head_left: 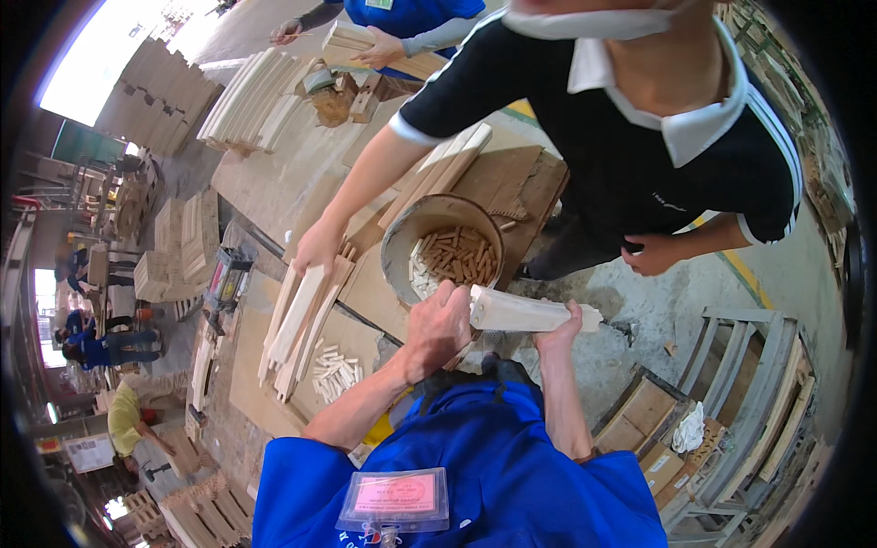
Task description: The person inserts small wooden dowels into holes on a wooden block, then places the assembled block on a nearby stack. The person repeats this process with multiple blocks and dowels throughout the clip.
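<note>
A pale wooden slat [525,312] lies across in front of me, its left end showing small round holes. My right hand [559,331] is closed around the slat near its right end. Against its left end, my left hand [438,326] has its fingers pressed together; whatever they pinch is hidden. Just beyond the hands stands a round tub [395,245] holding short wooden dowels [464,256], some brown and some whitish. A small heap of pale dowels [336,373] lies on the worktable [260,388] to the left.
Across the table, a person in a black shirt [630,155] rests a hand [318,248] on a bundle of slats [306,320]. Another person in blue [416,14] holds slats farther back. Stacked boards [260,100] stand far left; a grey metal rack [744,402] and cardboard boxes [644,411] are at right.
</note>
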Tool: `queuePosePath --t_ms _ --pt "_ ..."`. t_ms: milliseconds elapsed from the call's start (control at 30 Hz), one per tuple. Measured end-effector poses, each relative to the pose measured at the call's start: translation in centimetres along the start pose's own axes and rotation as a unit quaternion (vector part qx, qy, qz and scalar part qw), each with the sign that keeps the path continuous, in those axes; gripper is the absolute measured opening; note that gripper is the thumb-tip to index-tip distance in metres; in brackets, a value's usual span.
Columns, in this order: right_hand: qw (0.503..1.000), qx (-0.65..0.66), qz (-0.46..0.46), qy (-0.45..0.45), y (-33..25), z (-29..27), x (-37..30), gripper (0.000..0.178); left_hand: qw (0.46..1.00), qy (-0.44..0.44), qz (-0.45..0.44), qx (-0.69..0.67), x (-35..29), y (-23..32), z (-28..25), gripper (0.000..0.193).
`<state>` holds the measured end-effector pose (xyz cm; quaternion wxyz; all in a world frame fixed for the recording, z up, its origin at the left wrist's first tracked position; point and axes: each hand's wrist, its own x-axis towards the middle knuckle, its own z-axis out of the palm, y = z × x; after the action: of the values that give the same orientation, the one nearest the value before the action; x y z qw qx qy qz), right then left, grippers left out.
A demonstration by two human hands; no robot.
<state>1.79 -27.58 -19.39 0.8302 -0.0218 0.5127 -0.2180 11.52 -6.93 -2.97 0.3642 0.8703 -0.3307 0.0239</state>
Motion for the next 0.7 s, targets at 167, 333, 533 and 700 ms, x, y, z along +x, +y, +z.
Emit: queuePosePath --t_ms 167,333,533,700 --pt "0.999 0.007 0.007 -0.044 -0.3 0.4 1.0 0.058 0.999 -0.044 -0.014 -0.015 0.0 -0.6 -0.2 0.006" --pt "0.998 0.030 0.046 -0.011 0.7 0.4 1.1 0.059 0.978 0.004 -0.078 -0.196 0.4 -0.3 -1.3 0.011" --pt "0.999 0.026 0.041 -0.016 0.6 0.0 1.2 0.063 0.775 0.133 -0.331 -0.521 -2.9 -2.0 1.3 0.023" --pt "0.999 0.009 0.039 -0.011 0.2 0.1 1.3 0.060 0.811 0.075 -0.328 -0.478 -3.7 0.0 1.0 0.024"
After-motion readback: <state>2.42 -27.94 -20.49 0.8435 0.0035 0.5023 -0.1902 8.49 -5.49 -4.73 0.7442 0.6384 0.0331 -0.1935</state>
